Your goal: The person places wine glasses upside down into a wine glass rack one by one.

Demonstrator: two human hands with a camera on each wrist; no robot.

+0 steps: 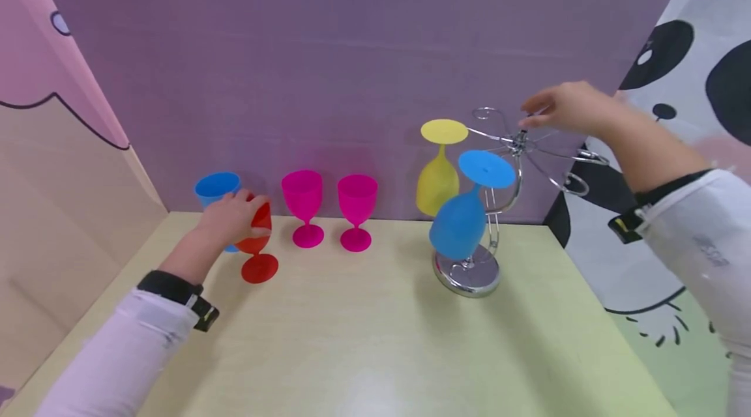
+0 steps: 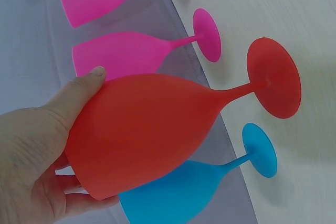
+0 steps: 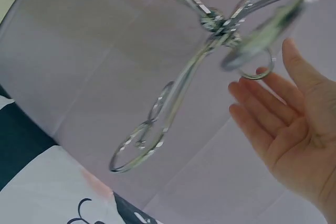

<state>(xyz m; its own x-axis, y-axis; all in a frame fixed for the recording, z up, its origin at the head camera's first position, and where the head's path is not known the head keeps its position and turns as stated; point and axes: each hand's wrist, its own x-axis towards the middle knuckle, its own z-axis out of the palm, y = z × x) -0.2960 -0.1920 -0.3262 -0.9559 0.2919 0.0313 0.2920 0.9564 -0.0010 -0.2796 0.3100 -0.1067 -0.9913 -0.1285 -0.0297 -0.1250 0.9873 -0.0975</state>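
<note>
With fingers and thumb around the bowl near its rim, my left hand (image 1: 229, 216) grips a red plastic goblet (image 2: 152, 129). The goblet is upright, its foot close over the table at the left. Behind it stands a blue goblet (image 1: 216, 187), partly covered by the hand. My right hand (image 1: 577, 107) is at the top of a chrome goblet rack (image 1: 487, 273), fingers loosely extended beside the small top ring (image 3: 256, 77). Upside down on the rack's arms hang a yellow goblet (image 1: 437, 186) and a second blue goblet (image 1: 457, 227).
Two pink goblets (image 1: 302, 195) stand upright along the table's back edge, between the red goblet and the rack. Bare curled rack arms (image 1: 545, 172) stick out to the right. A purple cloth wall (image 1: 352, 78) rises behind the pale table (image 1: 352, 326).
</note>
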